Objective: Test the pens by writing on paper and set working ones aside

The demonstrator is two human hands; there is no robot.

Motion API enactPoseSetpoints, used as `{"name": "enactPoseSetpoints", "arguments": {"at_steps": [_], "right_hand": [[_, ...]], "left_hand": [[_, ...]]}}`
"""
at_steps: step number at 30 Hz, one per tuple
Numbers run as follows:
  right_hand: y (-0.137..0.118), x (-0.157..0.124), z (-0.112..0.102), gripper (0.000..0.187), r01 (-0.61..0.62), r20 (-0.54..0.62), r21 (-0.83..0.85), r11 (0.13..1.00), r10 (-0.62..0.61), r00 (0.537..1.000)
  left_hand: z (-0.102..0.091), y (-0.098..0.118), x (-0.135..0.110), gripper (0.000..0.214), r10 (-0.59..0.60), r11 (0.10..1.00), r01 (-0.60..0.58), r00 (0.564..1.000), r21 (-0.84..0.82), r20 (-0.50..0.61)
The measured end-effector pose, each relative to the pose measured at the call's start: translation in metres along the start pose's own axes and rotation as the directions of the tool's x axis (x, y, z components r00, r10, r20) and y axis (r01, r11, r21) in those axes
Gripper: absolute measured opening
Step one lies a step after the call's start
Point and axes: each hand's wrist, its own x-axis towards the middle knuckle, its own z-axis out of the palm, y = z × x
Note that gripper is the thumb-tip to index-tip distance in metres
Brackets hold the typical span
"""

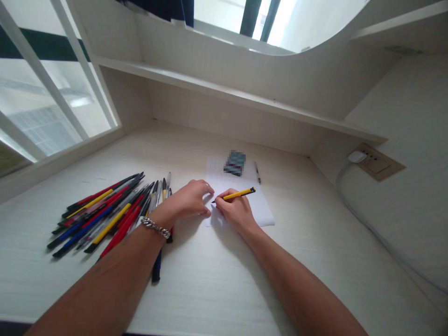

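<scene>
My right hand point(236, 210) grips a yellow pen with a black tip point(238, 194), its point down on a white sheet of paper point(261, 210). My left hand point(189, 199) rests with curled fingers at the paper's left edge, holding nothing. A chain bracelet point(156, 227) circles that wrist, just right of a large pile of ballpoint pens point(105, 217) in red, blue, yellow and black. One thin pen point(257, 172) lies beyond the paper. A small object point(234, 163) sits on the paper's far end, blurred too much to name.
The paper and pens lie on a pale wood-grain desk point(297, 266). A low shelf point(224, 88) runs along the back, and a window point(45, 93) is at the left. On the right, a white plug point(357, 157) sits in a wall socket panel point(376, 162), with a grey cable trailing down.
</scene>
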Motion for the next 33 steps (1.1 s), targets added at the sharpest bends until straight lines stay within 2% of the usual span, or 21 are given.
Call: {"name": "enactPoseSetpoints", "arguments": {"at_steps": [3,8,15,21,24,28,31,33], "right_hand": [[0.002,-0.001,0.002,0.012,0.010,-0.048,-0.070,0.998,-0.013,0.999],[0.000,-0.002,0.001,0.014,0.007,-0.051,-0.116,0.993,-0.013,0.999],[-0.005,-0.002,0.002,0.010,0.021,-0.035,-0.134,0.991,-0.026,0.999],[-0.001,-0.001,0.000,0.007,0.015,-0.017,-0.080,0.997,-0.016,1.000],[0.001,0.000,-0.004,0.013,-0.060,0.010,0.119,0.991,0.059,0.998],[0.000,0.001,-0.016,0.030,-0.174,0.070,0.480,0.860,0.160,0.985],[-0.002,0.003,-0.025,0.034,-0.187,0.034,0.581,0.792,0.206,0.978],[-0.002,0.004,-0.027,0.034,-0.180,0.017,0.620,0.764,0.217,0.976]], "left_hand": [[0.000,0.001,-0.001,0.056,-0.017,1.000,0.017,1.000,0.016,0.006],[0.001,0.000,0.000,0.057,-0.029,1.000,0.029,1.000,0.002,0.003],[0.003,-0.002,0.000,0.050,0.000,1.000,-0.001,1.000,-0.030,-0.021],[0.005,-0.004,-0.001,0.048,0.007,0.997,-0.010,0.999,-0.071,-0.044],[0.005,-0.004,0.000,0.050,-0.002,0.997,-0.001,0.999,-0.076,-0.045],[0.003,-0.003,0.000,0.050,0.004,0.999,-0.006,0.999,-0.045,-0.036],[0.002,0.001,-0.001,0.050,-0.030,0.998,0.026,0.997,-0.064,-0.065],[0.001,0.006,-0.002,0.049,-0.057,0.989,0.042,0.993,-0.139,-0.106]]}}
